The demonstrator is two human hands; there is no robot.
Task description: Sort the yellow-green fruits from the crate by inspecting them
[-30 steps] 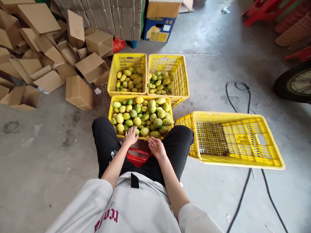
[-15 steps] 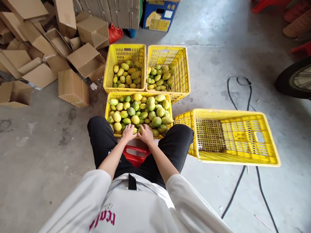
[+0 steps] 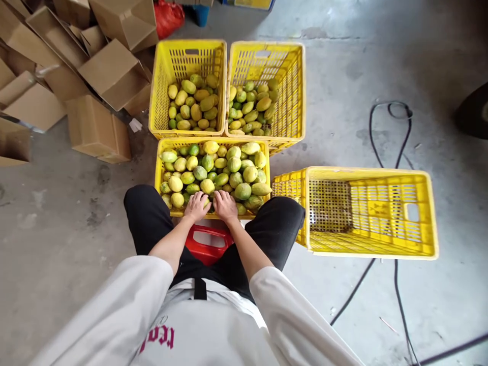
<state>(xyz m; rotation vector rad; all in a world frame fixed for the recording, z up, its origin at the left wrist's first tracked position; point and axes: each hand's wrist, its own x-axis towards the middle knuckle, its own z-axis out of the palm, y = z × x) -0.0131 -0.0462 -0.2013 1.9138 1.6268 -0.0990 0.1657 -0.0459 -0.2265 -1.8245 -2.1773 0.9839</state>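
A yellow crate (image 3: 160,152) heaped with green and yellow fruits (image 3: 229,170) stands on the floor between my knees. Both hands rest side by side on the fruits at its near edge. My left hand (image 3: 197,206) has its fingers curled over one fruit. Just to its right, my right hand (image 3: 225,206) cups another fruit in the same way. I sit on a red stool (image 3: 208,244).
Two more yellow crates (image 3: 183,56) (image 3: 293,66), part full of the same fruits, stand behind the near one. An empty yellow crate (image 3: 366,249) lies to my right. Cardboard boxes (image 3: 99,127) pile up at the left. A black cable (image 3: 392,152) runs across the concrete floor at the right.
My right hand has moved from my thigh forward onto the fruits beside my left hand. The camera has tilted down and moved nearer the crates.
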